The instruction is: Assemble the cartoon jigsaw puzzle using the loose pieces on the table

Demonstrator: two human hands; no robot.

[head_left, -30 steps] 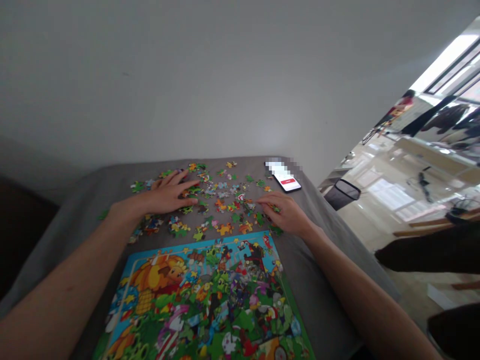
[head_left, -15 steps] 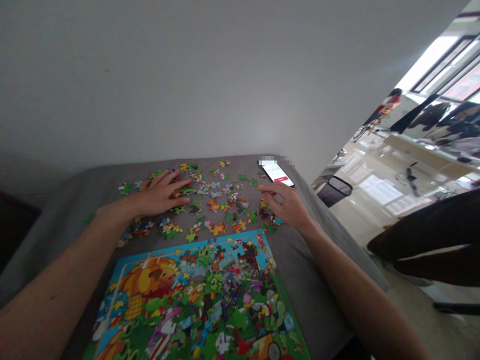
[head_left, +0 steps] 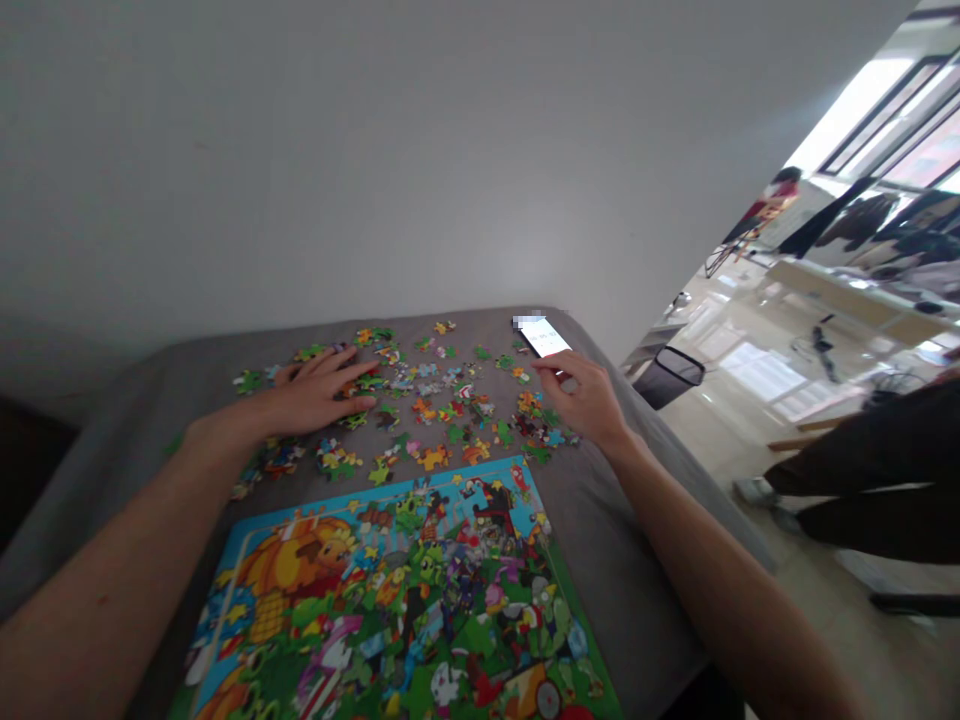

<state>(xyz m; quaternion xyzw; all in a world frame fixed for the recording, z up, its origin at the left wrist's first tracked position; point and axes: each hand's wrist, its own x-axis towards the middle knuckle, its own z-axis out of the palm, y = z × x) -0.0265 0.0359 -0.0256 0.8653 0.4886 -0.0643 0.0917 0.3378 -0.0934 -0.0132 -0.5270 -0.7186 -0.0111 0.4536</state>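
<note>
L hand (head_left: 315,395) is lying flat on grey cloth (head_left: 112,480), fingers (head_left: 352,372) spread open, touching loose jigsaw pieces (head_left: 427,410), which are lying just above a printed puzzle picture (head_left: 390,600). R hand (head_left: 589,400) is curling beside a phone (head_left: 545,338), fingertips (head_left: 547,365) nearly closed; can't tell if gripping a piece.

a grey cloth-covered surface (head_left: 619,560) — loose jigsaw pieces (head_left: 427,405), a printed puzzle board (head_left: 397,590), and a phone (head_left: 545,338) — all lying on it

Nothing legible (phone screen (head_left: 545,338) too small)
</note>
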